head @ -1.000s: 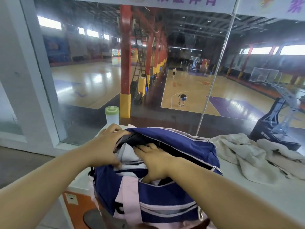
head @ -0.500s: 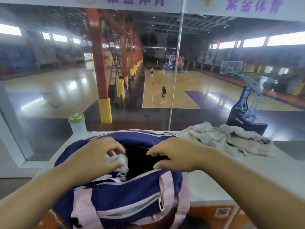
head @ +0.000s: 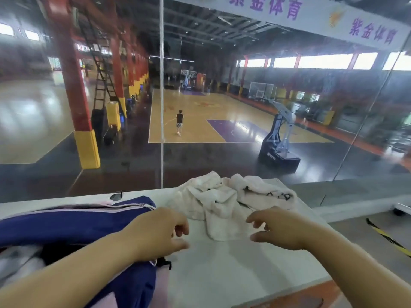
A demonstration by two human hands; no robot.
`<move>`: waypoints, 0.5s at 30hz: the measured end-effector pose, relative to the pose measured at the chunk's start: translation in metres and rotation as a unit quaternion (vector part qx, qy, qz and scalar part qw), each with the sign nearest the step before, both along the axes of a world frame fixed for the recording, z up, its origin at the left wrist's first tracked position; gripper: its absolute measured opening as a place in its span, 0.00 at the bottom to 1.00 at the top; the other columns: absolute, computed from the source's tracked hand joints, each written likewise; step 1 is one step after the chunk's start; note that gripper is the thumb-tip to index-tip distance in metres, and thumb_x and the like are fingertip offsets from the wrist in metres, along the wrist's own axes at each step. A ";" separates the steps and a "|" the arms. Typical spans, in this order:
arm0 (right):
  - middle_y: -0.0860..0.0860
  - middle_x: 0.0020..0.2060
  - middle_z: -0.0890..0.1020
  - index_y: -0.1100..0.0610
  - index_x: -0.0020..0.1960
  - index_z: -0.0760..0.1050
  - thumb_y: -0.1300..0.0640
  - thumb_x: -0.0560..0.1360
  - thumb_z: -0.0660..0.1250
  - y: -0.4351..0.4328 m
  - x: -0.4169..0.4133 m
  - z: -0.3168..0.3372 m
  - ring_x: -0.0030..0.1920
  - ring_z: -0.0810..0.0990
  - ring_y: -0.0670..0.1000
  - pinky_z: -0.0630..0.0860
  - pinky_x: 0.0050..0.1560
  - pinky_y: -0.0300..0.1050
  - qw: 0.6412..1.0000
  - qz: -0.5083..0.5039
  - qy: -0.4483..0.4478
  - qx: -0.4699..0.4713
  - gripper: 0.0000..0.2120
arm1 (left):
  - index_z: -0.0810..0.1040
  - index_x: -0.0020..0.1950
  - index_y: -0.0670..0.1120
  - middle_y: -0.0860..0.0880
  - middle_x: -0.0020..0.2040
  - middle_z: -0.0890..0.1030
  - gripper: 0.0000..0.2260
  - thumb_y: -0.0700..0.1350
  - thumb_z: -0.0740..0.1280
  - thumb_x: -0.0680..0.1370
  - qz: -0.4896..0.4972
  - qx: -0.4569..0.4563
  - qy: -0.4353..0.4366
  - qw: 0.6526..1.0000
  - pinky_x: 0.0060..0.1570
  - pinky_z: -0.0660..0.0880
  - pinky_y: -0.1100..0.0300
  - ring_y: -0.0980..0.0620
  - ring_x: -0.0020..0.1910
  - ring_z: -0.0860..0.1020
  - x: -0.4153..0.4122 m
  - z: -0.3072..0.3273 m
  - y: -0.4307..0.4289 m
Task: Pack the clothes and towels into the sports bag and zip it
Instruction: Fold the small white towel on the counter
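Observation:
The navy and pink sports bag (head: 73, 225) lies unzipped at the left on the white counter (head: 222, 270), with pale clothing (head: 20, 258) showing inside its mouth. A crumpled cream towel (head: 213, 207) and a second pale towel (head: 264, 192) lie just right of the bag. My left hand (head: 155, 232) hovers at the bag's right end, fingers curled and apart, holding nothing. My right hand (head: 280, 230) is spread open just in front of the towels, fingertips close to the cream towel's near edge.
A large glass pane (head: 162, 107) stands right behind the counter, with a basketball court far below. The counter's right end drops to a floor with yellow-black tape (head: 387, 236). The counter's front edge is orange (head: 300, 296).
Both hands have left the bag's mouth and moved right toward the towels. My view has swung right, so the bag now sits at the left and the bottle is out of sight.

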State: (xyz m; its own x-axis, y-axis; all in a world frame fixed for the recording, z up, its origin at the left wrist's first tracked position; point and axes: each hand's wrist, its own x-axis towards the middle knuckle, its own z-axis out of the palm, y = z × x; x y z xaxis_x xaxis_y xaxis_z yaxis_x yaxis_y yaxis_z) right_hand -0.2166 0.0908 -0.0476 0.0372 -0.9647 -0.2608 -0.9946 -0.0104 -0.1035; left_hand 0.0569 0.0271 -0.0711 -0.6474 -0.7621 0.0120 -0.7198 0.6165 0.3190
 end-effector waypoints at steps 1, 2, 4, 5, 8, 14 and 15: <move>0.42 0.59 0.76 0.43 0.66 0.68 0.41 0.75 0.63 -0.006 -0.011 -0.001 0.52 0.71 0.44 0.69 0.54 0.41 1.000 -0.018 -0.001 0.002 0.21 | 0.78 0.49 0.56 0.61 0.42 0.75 0.09 0.57 0.67 0.72 0.000 0.001 -0.001 1.000 0.43 0.74 0.66 0.61 0.43 0.76 -0.013 -0.004 -0.010; 0.43 0.59 0.76 0.44 0.66 0.69 0.41 0.75 0.63 -0.014 -0.020 -0.003 0.52 0.71 0.44 0.68 0.54 0.41 0.999 -0.035 0.005 -0.001 0.21 | 0.78 0.49 0.55 0.61 0.42 0.75 0.09 0.56 0.67 0.72 -0.001 0.000 -0.006 1.000 0.42 0.73 0.67 0.61 0.43 0.76 -0.025 -0.008 -0.021; 0.43 0.58 0.76 0.44 0.62 0.71 0.40 0.75 0.62 -0.032 -0.034 -0.008 0.53 0.71 0.46 0.68 0.52 0.42 0.997 -0.052 0.048 -0.024 0.18 | 0.78 0.49 0.55 0.59 0.42 0.76 0.07 0.55 0.66 0.74 0.014 0.005 -0.008 1.000 0.42 0.72 0.65 0.58 0.44 0.77 -0.048 -0.019 -0.046; 0.43 0.57 0.77 0.44 0.60 0.72 0.40 0.75 0.61 -0.043 -0.038 -0.012 0.53 0.72 0.48 0.69 0.52 0.44 0.995 -0.054 0.073 -0.043 0.17 | 0.77 0.48 0.55 0.58 0.42 0.77 0.06 0.54 0.65 0.74 0.029 0.012 -0.001 0.999 0.42 0.73 0.62 0.56 0.44 0.77 -0.058 -0.025 -0.059; 0.44 0.58 0.77 0.46 0.62 0.71 0.43 0.76 0.60 -0.072 -0.043 -0.026 0.56 0.75 0.51 0.71 0.50 0.47 0.994 -0.065 0.039 -0.077 0.16 | 0.77 0.53 0.52 0.53 0.51 0.77 0.11 0.55 0.64 0.73 0.083 0.030 0.027 0.996 0.44 0.73 0.58 0.51 0.46 0.76 -0.086 -0.040 -0.098; 0.47 0.64 0.72 0.45 0.69 0.65 0.49 0.76 0.61 -0.133 -0.040 -0.068 0.63 0.72 0.54 0.71 0.58 0.53 0.992 -0.007 -0.033 -0.119 0.21 | 0.70 0.44 0.49 0.50 0.56 0.72 0.20 0.64 0.61 0.65 0.126 0.047 0.056 0.989 0.52 0.72 0.49 0.45 0.54 0.72 -0.122 -0.065 -0.149; 0.48 0.68 0.69 0.49 0.72 0.61 0.51 0.77 0.61 -0.140 -0.039 -0.072 0.66 0.70 0.55 0.69 0.61 0.52 0.993 0.003 -0.038 -0.115 0.24 | 0.71 0.46 0.49 0.50 0.57 0.72 0.21 0.63 0.62 0.64 0.120 0.049 0.041 0.991 0.51 0.72 0.50 0.46 0.54 0.72 -0.125 -0.068 -0.151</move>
